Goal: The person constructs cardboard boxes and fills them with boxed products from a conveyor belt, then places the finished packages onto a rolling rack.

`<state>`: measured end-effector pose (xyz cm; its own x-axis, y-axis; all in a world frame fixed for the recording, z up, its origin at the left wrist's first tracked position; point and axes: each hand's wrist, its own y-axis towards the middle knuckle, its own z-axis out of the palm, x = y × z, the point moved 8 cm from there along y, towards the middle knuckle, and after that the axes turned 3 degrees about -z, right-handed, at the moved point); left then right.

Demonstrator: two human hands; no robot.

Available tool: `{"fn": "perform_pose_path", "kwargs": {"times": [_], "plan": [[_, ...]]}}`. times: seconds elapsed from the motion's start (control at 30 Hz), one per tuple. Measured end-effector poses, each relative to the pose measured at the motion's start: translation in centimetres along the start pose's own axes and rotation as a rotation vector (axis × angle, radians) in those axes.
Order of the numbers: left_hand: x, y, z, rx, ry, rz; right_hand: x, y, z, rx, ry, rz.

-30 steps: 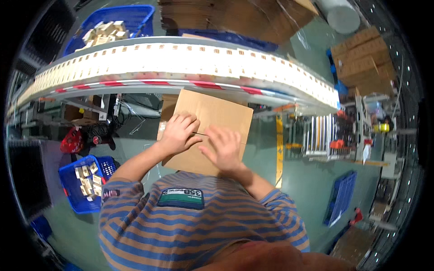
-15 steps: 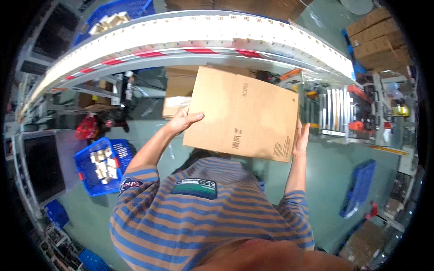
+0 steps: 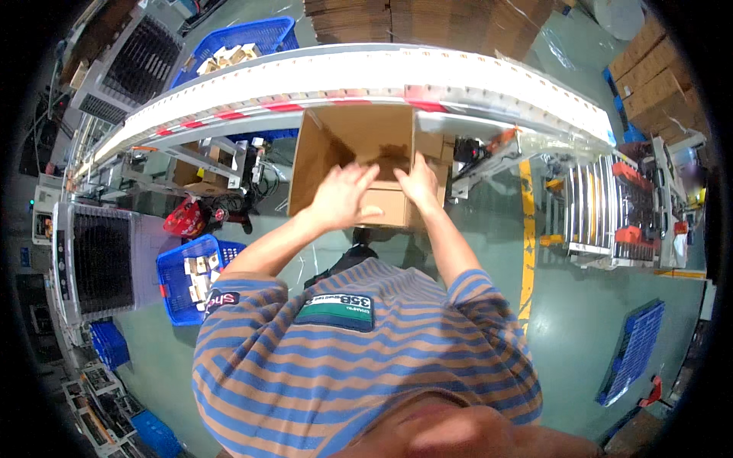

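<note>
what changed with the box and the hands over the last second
The cardboard box went from flat to lifted and turned, and now stands open with its inside showing. The left hand and right hand moved from its outside to its near flaps. The conveyor and blue crate stayed put.

A smooth green workshop floor (image 3: 611, 305) carries everything down here. On it, at the left, sits a blue plastic crate (image 3: 187, 278) filled with small pale boxes, and just above that lies a red bag (image 3: 183, 217). A yellow painted line (image 3: 525, 252) runs down the floor at the right. Further right, a blue plastic pallet (image 3: 632, 351) lies flat. Grey metal legs of the long white conveyor (image 3: 366, 76) stand on it too.
</note>
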<state>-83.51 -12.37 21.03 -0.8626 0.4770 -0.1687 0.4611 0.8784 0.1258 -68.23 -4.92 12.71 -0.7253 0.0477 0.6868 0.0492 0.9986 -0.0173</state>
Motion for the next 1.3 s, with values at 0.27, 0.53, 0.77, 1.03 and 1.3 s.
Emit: {"fn": "perform_pose_path", "kwargs": {"times": [0.27,0.53,0.77,1.03,1.3], "plan": [[23.9,-9.4,16.3,0.481,-0.068,-0.778,-21.1,-0.9,4.5,0.447,0.171,0.726],[24.6,16.0,-5.8,-0.418,0.039,-0.280,12.5,19.2,-3.9,-0.303,-0.444,-0.495],[25.1,15.3,-3.3,-0.437,-0.185,-0.465,13.6,18.6,-1.6,-0.204,-0.264,-0.423],[21.9,11.7,-8.0,-0.815,-0.695,-0.508,13.8,13.3,-8.3,-0.496,0.122,-0.498],[17.3,2.1,13.0,0.753,-0.397,-0.883,-1.9,4.2,8.4,0.720,-0.278,0.244]]}}
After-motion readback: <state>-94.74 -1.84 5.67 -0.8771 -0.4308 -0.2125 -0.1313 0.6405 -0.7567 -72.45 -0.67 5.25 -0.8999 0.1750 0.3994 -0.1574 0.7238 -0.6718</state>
